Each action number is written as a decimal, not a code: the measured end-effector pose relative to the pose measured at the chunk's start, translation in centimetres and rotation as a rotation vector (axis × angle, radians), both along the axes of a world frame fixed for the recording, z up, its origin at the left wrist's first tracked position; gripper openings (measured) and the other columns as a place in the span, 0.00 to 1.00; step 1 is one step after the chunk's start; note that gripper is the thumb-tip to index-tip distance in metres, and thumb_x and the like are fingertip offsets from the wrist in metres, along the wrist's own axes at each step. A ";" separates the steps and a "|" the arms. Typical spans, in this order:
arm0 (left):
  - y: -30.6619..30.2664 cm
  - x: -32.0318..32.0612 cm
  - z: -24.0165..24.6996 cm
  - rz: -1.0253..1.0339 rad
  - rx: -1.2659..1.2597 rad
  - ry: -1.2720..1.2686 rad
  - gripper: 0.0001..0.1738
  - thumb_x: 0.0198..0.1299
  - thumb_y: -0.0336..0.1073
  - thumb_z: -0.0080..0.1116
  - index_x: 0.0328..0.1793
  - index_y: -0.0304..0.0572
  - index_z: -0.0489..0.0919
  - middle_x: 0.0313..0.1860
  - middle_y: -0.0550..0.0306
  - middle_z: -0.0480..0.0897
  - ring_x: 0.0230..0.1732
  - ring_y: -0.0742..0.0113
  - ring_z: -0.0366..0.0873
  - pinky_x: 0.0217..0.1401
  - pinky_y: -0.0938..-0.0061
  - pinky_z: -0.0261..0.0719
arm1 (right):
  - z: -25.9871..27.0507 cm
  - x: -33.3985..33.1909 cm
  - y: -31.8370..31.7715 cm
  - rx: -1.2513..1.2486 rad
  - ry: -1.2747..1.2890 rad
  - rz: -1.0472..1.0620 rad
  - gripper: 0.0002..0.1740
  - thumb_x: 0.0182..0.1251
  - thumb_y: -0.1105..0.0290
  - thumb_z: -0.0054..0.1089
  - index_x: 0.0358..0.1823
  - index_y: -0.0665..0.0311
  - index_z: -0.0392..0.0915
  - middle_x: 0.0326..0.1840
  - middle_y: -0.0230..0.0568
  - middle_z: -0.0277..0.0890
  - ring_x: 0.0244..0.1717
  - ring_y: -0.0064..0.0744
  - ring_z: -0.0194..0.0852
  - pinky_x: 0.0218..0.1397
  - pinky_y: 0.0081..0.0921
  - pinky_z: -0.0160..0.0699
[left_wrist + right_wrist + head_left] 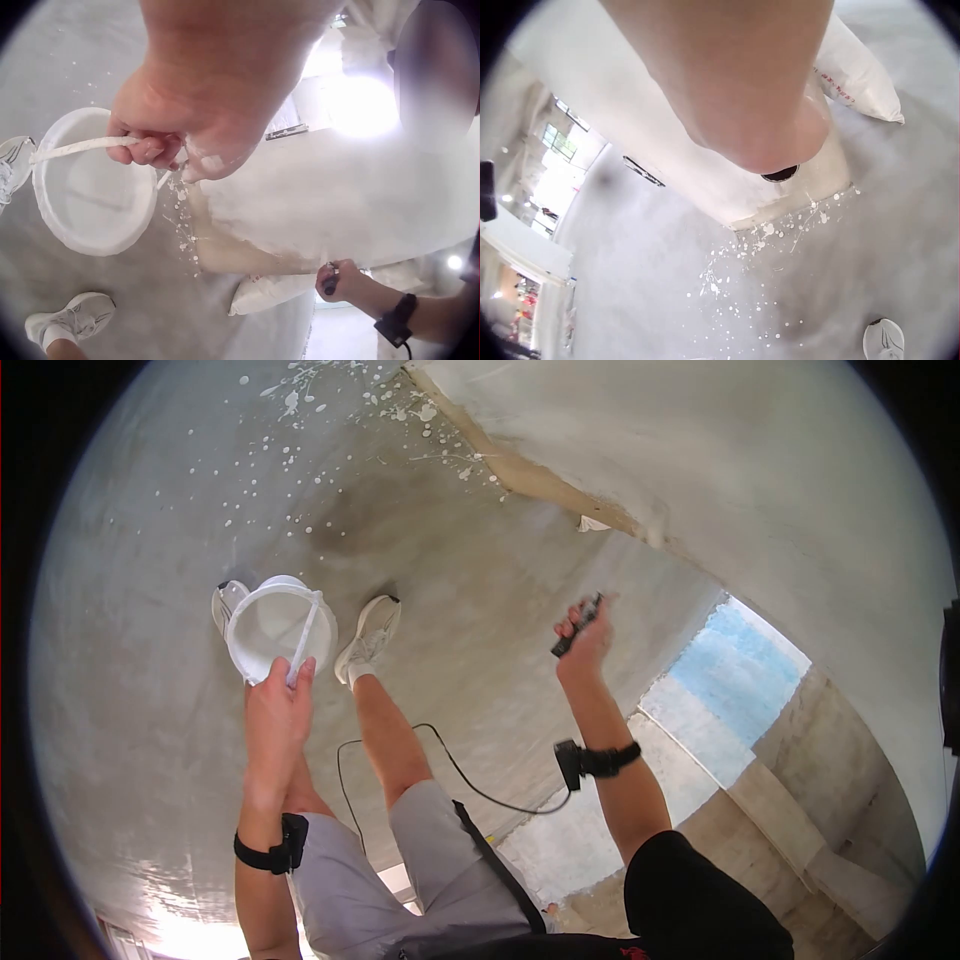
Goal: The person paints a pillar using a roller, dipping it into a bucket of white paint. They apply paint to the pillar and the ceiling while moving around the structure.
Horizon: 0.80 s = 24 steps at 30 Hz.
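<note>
My left hand [278, 715] grips the white strap handle [306, 632] of a white bucket [233, 640], which hangs in front of my legs. From the left wrist view, my curled fingers [146, 150] wrap the handle and the bucket's open mouth shows below. My right hand [590, 645], held out to the right, grips a dark-handled tool [591, 612]. Its far end is blurred, so I cannot tell what kind of tool it is. In the right wrist view only the round dark butt [781, 174] of that handle shows beneath my hand.
White splashes [290, 405] spot the grey floor beside a pale wall [720, 450]. Along the wall lies a white sack [859, 75] with red print. Below are my shoes [372, 630]. A thin black cable [475, 790] loops between my wrists.
</note>
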<state>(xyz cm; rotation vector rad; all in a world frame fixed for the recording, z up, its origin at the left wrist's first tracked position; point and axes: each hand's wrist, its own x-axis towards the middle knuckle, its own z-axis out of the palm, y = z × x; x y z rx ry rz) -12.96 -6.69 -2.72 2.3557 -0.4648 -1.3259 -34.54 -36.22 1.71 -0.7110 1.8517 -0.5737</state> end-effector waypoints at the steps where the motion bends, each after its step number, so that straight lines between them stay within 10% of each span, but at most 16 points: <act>1: -0.2 -0.1 0.3 0.002 0.001 -0.002 0.22 0.66 0.45 0.52 0.26 0.35 0.69 0.17 0.40 0.74 0.23 0.39 0.70 0.31 0.56 0.68 | 1.4 -0.6 0.0 -0.026 -0.015 -0.016 0.24 0.72 0.42 0.42 0.29 0.55 0.65 0.16 0.29 0.58 0.12 0.22 0.51 0.19 0.22 0.56; 5: -1.3 -0.2 1.4 -0.096 0.009 -0.053 0.20 0.66 0.47 0.51 0.27 0.39 0.71 0.18 0.42 0.76 0.23 0.40 0.68 0.41 0.59 0.67 | 2.8 -1.8 -0.1 -0.035 -0.027 0.011 0.24 0.72 0.42 0.42 0.28 0.54 0.65 0.17 0.28 0.58 0.13 0.21 0.51 0.19 0.21 0.55; 17: -0.1 -1.1 -1.4 -0.059 0.015 -0.014 0.20 0.65 0.44 0.53 0.26 0.36 0.69 0.17 0.42 0.75 0.24 0.39 0.69 0.37 0.57 0.68 | -15.3 -1.1 -0.3 -0.028 0.070 0.025 0.25 0.73 0.47 0.39 0.24 0.56 0.57 0.13 0.29 0.54 0.10 0.22 0.49 0.12 0.22 0.49; 24: 0.5 -1.1 -1.2 -0.026 0.030 0.009 0.20 0.66 0.42 0.53 0.26 0.33 0.67 0.17 0.38 0.73 0.20 0.40 0.71 0.23 0.57 0.66 | -10.4 -1.9 -0.5 -0.031 0.135 -0.054 0.25 0.73 0.44 0.39 0.24 0.55 0.58 0.14 0.28 0.54 0.10 0.22 0.48 0.12 0.22 0.48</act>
